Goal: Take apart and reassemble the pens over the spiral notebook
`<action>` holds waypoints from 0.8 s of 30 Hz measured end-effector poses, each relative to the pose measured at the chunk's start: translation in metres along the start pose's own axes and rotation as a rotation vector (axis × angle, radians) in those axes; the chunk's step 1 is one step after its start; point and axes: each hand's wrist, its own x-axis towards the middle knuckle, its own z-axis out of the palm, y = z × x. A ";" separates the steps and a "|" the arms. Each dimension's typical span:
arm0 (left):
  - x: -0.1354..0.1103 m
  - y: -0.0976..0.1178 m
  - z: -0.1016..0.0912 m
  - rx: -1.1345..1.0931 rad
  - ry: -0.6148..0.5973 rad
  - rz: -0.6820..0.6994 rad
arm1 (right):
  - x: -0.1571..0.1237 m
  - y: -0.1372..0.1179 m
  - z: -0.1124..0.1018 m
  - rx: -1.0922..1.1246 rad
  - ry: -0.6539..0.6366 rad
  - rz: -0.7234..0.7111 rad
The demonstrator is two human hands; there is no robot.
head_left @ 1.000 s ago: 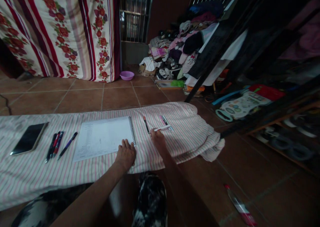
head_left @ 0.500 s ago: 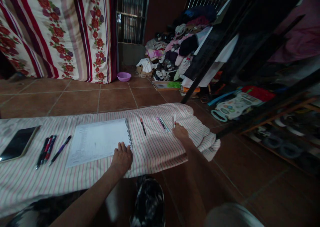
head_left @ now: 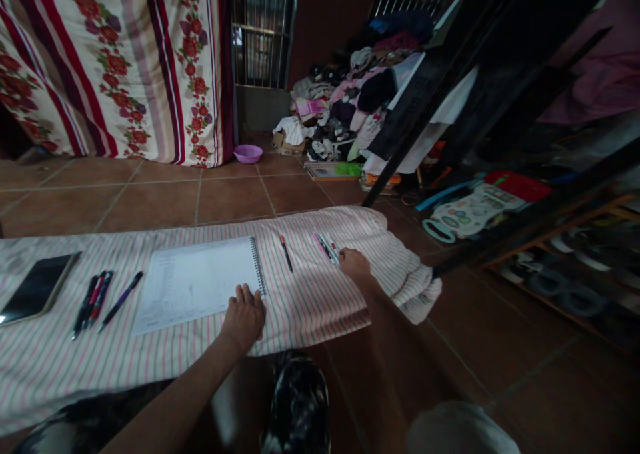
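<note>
My left hand (head_left: 244, 315) lies with its fingers out flat over the lower right corner of a spiral notebook (head_left: 197, 277). At the right part of the cloth, my right hand (head_left: 354, 263) is closed on the near end of a white pen with a red mark (head_left: 334, 246). That pen is beside a small group of pens (head_left: 324, 247), almost touching them. Between the notebook and this group lies a black pen with an orange-red end (head_left: 286, 253). How the fingertips grip the white pen is too small to make out.
A striped cloth (head_left: 310, 314) covers the low surface. On its left lie a phone (head_left: 37, 287), several dark and red pens (head_left: 93, 301) and a purple-black pen (head_left: 121, 301). Beyond are a purple basin (head_left: 248, 153), heaped clothes (head_left: 350, 101) and a dark slanting post (head_left: 400, 157).
My right hand has moved slightly left, bringing the white pen down from upright to lie alongside the other pens. My left hand has stayed on the notebook.
</note>
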 end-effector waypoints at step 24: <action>0.001 0.000 0.003 -0.007 0.014 -0.006 | -0.001 -0.053 0.000 0.266 -0.014 0.091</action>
